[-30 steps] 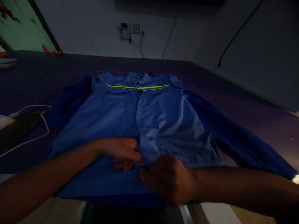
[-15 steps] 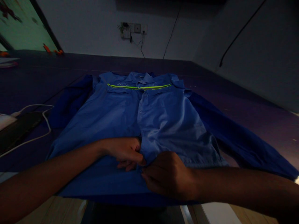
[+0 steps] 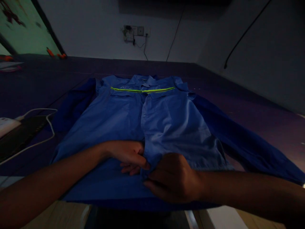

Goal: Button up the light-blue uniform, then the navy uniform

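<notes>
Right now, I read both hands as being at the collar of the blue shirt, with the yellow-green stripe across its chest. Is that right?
Not the collar: the head view shows the left hand and right hand at the lower front opening of the blue shirt. The yellow-green stripe does run across its chest.

Both forearms [image 3: 73, 170] are angled inward, the left grip [image 3: 128, 154] pinched with thumb [image 3: 142, 161] extended, the right grip [image 3: 172, 178] curled just beside it.
</notes>
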The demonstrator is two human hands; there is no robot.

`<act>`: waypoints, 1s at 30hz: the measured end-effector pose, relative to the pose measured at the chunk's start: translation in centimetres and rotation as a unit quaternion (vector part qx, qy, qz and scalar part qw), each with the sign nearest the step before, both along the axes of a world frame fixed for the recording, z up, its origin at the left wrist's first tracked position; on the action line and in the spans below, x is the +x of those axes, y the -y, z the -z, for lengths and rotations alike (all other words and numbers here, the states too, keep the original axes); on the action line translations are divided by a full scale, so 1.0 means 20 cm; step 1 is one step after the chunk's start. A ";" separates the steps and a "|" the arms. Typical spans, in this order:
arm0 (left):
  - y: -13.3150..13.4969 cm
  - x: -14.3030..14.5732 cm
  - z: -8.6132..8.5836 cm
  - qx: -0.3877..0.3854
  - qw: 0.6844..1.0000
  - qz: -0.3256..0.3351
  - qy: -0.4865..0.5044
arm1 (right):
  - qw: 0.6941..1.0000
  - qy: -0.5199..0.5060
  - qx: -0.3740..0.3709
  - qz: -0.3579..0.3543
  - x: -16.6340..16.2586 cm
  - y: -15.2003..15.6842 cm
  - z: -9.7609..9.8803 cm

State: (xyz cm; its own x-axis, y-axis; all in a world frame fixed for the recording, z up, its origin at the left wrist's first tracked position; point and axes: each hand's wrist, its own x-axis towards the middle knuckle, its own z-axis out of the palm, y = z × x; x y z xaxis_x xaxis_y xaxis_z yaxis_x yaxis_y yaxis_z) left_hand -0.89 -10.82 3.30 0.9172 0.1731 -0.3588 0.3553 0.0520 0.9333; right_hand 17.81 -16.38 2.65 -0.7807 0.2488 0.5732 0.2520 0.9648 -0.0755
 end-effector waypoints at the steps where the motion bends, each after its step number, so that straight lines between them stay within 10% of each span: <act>1: 0.00 0.00 0.00 0.000 1.000 0.002 0.002 | 1.000 -0.008 0.016 -0.013 0.00 0.00 0.00; 11: 0.00 0.00 0.00 -0.020 1.000 -0.001 -0.014 | 0.983 -0.065 0.142 -0.101 0.00 -0.01 -0.02; 30: 0.00 0.01 -0.02 -0.032 0.996 -0.009 -0.078 | 0.983 -0.037 0.149 -0.101 0.01 -0.04 -0.02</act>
